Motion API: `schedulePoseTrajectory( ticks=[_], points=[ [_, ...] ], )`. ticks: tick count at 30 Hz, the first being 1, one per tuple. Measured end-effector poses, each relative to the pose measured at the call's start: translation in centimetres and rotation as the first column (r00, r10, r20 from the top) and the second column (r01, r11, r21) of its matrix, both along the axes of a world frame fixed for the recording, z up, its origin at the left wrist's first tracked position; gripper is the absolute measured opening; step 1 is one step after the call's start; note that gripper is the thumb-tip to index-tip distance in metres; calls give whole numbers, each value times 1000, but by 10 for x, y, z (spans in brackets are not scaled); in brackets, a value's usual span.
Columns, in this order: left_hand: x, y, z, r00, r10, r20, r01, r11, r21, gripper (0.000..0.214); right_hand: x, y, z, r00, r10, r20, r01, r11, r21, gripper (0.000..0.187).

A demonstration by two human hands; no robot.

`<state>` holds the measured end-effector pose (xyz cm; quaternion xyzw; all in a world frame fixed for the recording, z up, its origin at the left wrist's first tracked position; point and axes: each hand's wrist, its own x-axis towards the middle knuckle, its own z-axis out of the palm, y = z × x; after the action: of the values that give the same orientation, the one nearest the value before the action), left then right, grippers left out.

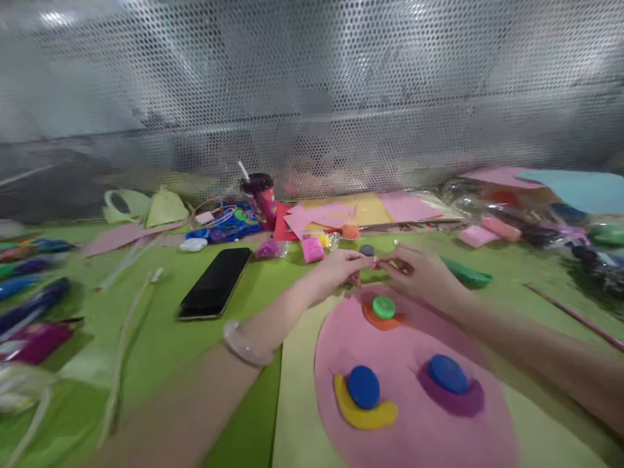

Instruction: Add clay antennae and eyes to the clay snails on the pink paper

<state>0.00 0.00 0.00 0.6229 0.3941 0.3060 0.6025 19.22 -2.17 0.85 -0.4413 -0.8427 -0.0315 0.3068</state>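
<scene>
My left hand [344, 268] and my right hand [423, 274] meet above the far edge of a pink paper circle [409, 429]. Between their pinched fingertips is a small pink piece of modelling clay [375, 263], partly hidden by the fingers. On the circle, a blue bottle cap [364, 387] rests against a curved yellow clay piece [373, 418]. Another blue cap [447, 374] sits on a purple clay piece [458, 403]. A green cap [384, 307] lies on orange clay [383, 320] nearest my hands. Just beyond the fingertips is a grey cap [367, 249].
A black phone [215, 283] lies left of the pale sheet [297, 390] under the circle. Behind it stand a dark red cup with a straw [263, 198] and bagged clay [312, 249]. More clay packets [497, 229] and a thin stick [575, 316] are at right.
</scene>
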Motion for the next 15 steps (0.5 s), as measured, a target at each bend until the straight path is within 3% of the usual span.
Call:
schedulePoseTrajectory(
  ticks=[7,11,15],
  points=[
    [5,-4,7,989,146,-31,-145,989,28,24,2,8,1,984,-48,173,45,999,23,20],
    [6,-5,8,990,140,-5,-140,990,31,21,1,9,-1,929,-53,366,49,999,21,28],
    [5,-3,5,993,117,-1,-117,993,24,23,2,10,-1,896,-35,442,47,999,-16,28]
  ],
)
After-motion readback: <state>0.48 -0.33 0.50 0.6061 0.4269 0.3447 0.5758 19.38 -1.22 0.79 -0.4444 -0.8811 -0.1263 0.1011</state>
